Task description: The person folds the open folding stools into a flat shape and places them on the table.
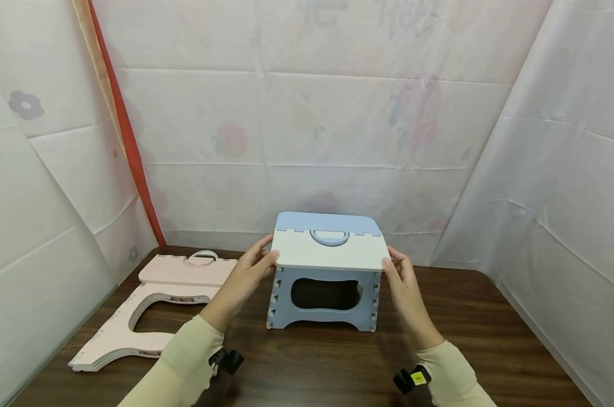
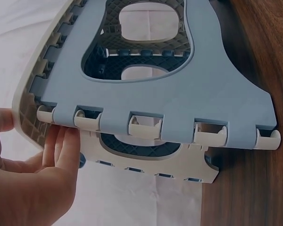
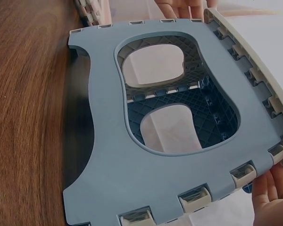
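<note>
A blue and white folding step stool (image 1: 317,255) stands unfolded and upright on its legs, a blue handle loop (image 1: 330,242) in its top. My left hand (image 1: 240,287) grips the left edge of the top, thumb above and fingers beneath. On the opposite edge my right hand (image 1: 407,297) holds on in the same way. In the left wrist view the fingertips (image 2: 68,143) press under the rim beside the hinged side. The right wrist view shows the blue side panel (image 3: 106,122) with its oval opening, and the right hand (image 3: 272,195) at the lower corner.
A pink folding stool (image 1: 184,272) lies folded flat on the left of the dark wooden table (image 1: 312,367), partly behind my left arm. White printed cloth (image 1: 307,124) hangs behind and at both sides. A red strip (image 1: 126,130) runs down the left corner.
</note>
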`<state>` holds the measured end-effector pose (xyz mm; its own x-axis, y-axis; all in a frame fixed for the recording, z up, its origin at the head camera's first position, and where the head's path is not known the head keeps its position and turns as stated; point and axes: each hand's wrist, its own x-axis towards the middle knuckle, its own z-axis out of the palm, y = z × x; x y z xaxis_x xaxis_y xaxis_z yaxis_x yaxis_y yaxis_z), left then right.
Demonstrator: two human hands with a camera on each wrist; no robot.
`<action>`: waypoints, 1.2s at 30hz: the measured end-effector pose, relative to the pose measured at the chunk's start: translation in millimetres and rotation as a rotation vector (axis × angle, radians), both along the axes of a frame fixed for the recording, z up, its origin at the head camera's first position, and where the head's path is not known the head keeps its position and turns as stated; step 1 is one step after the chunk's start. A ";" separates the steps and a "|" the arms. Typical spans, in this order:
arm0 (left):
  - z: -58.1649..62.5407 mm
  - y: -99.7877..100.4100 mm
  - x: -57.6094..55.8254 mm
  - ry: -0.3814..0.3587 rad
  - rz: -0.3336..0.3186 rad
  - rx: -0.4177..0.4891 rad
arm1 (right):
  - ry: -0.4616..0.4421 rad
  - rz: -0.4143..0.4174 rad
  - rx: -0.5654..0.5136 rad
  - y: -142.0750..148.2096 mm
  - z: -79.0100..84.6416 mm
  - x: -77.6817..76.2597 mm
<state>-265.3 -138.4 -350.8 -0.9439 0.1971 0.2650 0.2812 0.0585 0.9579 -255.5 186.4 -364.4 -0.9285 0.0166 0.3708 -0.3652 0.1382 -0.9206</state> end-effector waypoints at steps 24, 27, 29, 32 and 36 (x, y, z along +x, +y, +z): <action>-5.0 -6.9 -2.3 -0.057 -0.038 0.002 | -0.056 -0.041 0.032 10.0 -4.8 0.1; -6.0 -9.3 -1.0 -0.064 -0.043 -0.016 | -0.059 -0.047 0.045 11.4 -5.4 0.2; -6.4 -10.8 -0.1 -0.064 -0.052 -0.025 | -0.063 -0.054 0.054 12.0 -5.6 0.5; -6.7 -12.5 0.4 -0.055 -0.064 -0.032 | -0.065 -0.057 0.072 12.4 -5.9 1.2; -8.8 -14.4 0.2 -0.039 -0.074 -0.040 | -0.064 -0.053 0.084 13.7 -6.9 2.7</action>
